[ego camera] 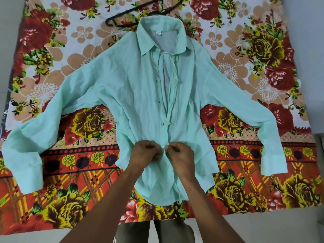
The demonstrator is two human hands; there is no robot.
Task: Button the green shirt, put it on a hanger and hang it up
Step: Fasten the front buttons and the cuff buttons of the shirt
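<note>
The pale green shirt (pixel 133 88) lies face up on a flowered bedsheet, sleeves spread to both sides, collar at the far end. Its front stands open from the collar down to about the middle. Low on the placket, my left hand (pixel 146 152) pinches the left edge of the fabric and my right hand (pixel 181 155) pinches the right edge. A small white button (pixel 163 147) shows between the fingertips. A black hanger (pixel 138 10) lies on the sheet beyond the collar, partly under the shirt.
The flowered bedsheet (pixel 70 55) covers the bed and reaches past the shirt on every side. Pale floor shows along the near edge (pixel 263 225) and at the right. My legs (pixel 157 230) stand against the bed's front edge.
</note>
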